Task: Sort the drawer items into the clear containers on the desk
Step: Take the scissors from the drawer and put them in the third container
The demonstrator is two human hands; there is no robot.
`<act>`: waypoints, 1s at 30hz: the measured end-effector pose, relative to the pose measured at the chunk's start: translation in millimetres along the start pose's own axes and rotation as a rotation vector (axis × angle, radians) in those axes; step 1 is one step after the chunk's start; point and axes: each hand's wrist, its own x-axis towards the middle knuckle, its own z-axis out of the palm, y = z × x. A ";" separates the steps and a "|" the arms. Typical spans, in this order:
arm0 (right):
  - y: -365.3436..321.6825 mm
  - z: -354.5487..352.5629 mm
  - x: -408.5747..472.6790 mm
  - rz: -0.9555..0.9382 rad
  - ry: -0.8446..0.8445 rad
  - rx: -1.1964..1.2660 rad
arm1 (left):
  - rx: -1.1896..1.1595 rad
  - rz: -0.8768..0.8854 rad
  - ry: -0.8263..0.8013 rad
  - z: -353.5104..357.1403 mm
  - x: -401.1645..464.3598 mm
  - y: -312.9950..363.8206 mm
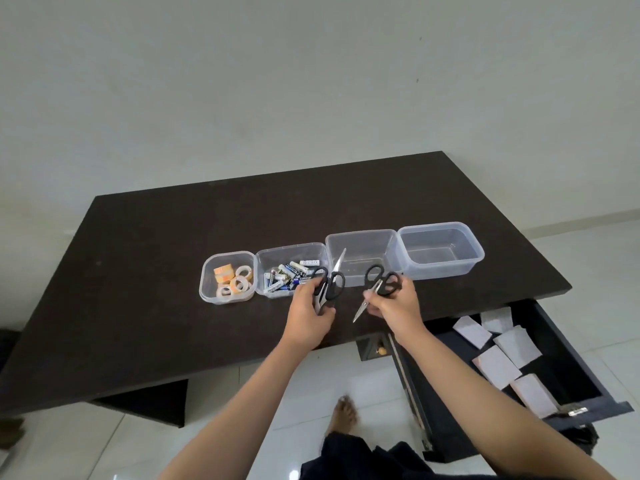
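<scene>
Dark desk (145, 265) carries four clear containers (440, 249).

The left hand (309, 308) covers the lower part of the black-handled scissors (329, 284) it grips, so only the handle loops and one blade tip rising beside the third clear container (362, 259) show. The right hand (393, 303) hides the pivot of the second scissors (377, 289). Print on the batteries (289, 277) in the container left of that one is mostly too small to read. The paper slips (498, 355) in the open drawer (540, 393), right of and below the third container, carry print too faint to tell. Both forearms are cut off by the bottom edge, and a bare foot (343, 412) on the floor is blurred.
</scene>
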 end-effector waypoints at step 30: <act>-31.4 -19.9 116.9 -0.300 0.292 -0.375 | 0.403 0.118 -0.466 52.2 173.5 26.7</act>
